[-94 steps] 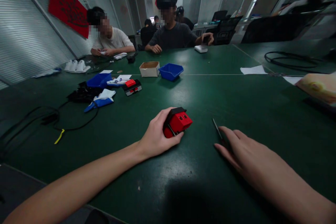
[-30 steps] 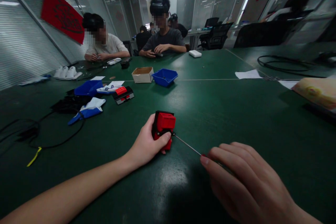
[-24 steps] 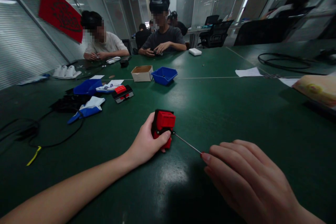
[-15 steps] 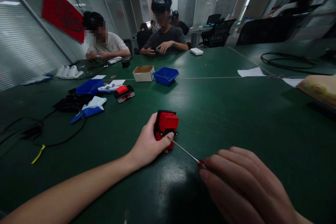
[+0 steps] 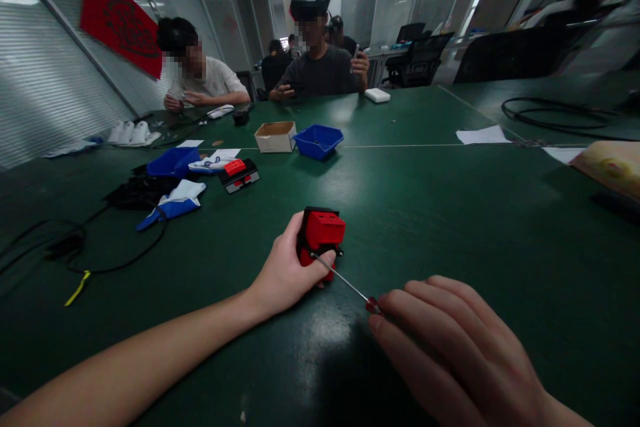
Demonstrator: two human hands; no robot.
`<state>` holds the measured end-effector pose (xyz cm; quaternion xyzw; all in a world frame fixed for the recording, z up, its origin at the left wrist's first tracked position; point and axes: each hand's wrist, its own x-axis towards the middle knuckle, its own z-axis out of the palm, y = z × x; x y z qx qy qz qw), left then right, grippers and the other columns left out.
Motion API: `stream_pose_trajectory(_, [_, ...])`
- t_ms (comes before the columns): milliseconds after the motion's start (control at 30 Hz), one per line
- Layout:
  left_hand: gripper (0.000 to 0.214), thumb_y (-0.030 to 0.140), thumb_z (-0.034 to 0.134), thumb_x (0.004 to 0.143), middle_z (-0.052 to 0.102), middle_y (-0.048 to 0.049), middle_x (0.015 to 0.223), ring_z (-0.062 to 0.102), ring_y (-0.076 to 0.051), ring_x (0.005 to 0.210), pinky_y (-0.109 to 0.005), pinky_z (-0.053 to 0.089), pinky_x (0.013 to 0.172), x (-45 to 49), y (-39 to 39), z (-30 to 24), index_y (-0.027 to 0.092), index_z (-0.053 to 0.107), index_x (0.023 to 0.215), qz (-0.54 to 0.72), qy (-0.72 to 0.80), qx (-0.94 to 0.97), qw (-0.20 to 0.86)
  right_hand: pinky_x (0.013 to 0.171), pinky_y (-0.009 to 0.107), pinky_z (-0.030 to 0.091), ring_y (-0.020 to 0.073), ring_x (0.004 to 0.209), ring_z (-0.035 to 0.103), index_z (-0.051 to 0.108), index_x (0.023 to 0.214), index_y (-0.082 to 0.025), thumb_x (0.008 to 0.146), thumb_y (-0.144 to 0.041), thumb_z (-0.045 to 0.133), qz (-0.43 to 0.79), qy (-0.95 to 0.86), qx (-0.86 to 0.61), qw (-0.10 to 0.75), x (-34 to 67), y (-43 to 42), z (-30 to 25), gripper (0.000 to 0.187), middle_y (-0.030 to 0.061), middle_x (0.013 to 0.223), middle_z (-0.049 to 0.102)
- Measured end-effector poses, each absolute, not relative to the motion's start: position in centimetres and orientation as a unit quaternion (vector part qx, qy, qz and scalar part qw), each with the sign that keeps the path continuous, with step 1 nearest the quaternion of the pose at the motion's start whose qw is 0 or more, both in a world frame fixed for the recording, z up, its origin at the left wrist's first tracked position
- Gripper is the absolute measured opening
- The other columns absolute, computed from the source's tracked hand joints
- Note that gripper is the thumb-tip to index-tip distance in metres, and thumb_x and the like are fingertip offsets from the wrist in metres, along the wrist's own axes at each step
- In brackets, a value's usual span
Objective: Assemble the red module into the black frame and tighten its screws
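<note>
Near the left edge of the green worktop [image 5: 430, 213], a black cable [image 5: 143, 268] curls across the surface, with a yellow tie [image 5: 77, 288] on it. Toward the far left corner lie a blue bin [image 5: 173, 161], a blue-and-white glove [image 5: 175, 203] and, just right of them, a black-and-red device [image 5: 239, 175]. A cardboard box [image 5: 275, 138] and a second blue bin [image 5: 319, 140] stand side by side nearer the far edge. Midway along the worktop, on the near side, the left hand [image 5: 290, 267] grips a red-and-black housing [image 5: 325, 230], thumb across its front; whether the housing touches the surface cannot be told. The right hand [image 5: 450, 347], closer to the near edge, has its fingers closed around a red-handled screwdriver [image 5: 347, 281], whose shaft slants over the left thumb, tip at a screw on the housing's left side. Further right, a white paper sheet [image 5: 483, 135] lies toward the far edge, and a yellowish package [image 5: 607, 163] sits by the right edge.
</note>
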<state>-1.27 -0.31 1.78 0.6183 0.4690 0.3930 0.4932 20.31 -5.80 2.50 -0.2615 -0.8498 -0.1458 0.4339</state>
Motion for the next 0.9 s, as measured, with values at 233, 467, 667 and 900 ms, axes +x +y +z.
stream_pose_trajectory(233, [0.052, 0.038, 0.071, 0.085, 0.067, -0.0056, 0.104, 0.069, -0.016, 0.073, -0.027, 0.060, 0.065, -1.4, -0.3, 1.4, 0.019, 0.047, 0.127, 0.396, 0.468, 0.627, 0.481, 0.083, 0.036, 0.050, 0.0193, 0.087, 0.063, 0.063, 0.102, -0.020, 0.097, -0.008, 0.042, -0.143, -0.853, -0.261, 0.429, 20.3, -5.9, 2.4, 0.024, 0.0052, 0.091, 0.073])
stream_pose_trajectory(467, [0.053, 0.039, 0.071, 0.084, 0.068, -0.0061, 0.103, 0.070, -0.017, 0.073, -0.029, 0.060, 0.066, -1.4, -0.2, 1.5, 0.019, 0.047, 0.126, 0.393, 0.474, 0.629, 0.474, 0.078, 0.037, 0.048, 0.0187, 0.076, 0.062, 0.061, 0.102, -0.017, 0.100, -0.010, 0.042, -0.155, -0.864, -0.253, 0.406, 20.2, -5.8, 3.4, 0.020, 0.0043, 0.085, 0.073])
stream_pose_trajectory(667, [0.052, 0.038, 0.071, 0.085, 0.069, -0.0073, 0.106, 0.071, -0.018, 0.077, -0.030, 0.061, 0.069, -1.5, -0.3, 1.4, 0.019, 0.048, 0.127, 0.392, 0.472, 0.638, 0.466, 0.077, 0.036, 0.049, 0.0189, 0.081, 0.063, 0.057, 0.102, -0.019, 0.102, -0.011, 0.041, -0.169, -0.874, -0.241, 0.386, 20.2, -5.6, 4.6, 0.018, 0.0028, 0.085, 0.073])
stream_pose_trajectory(900, [0.053, 0.038, 0.072, 0.085, 0.067, -0.0063, 0.108, 0.069, -0.018, 0.079, -0.031, 0.062, 0.072, -1.4, -0.3, 1.3, 0.019, 0.048, 0.129, 0.393, 0.468, 0.646, 0.456, 0.073, 0.035, 0.049, 0.0187, 0.078, 0.061, 0.057, 0.100, -0.019, 0.102, -0.010, 0.039, -0.162, -0.868, -0.245, 0.401, 20.0, -5.9, 4.4, 0.020, 0.0025, 0.080, 0.069])
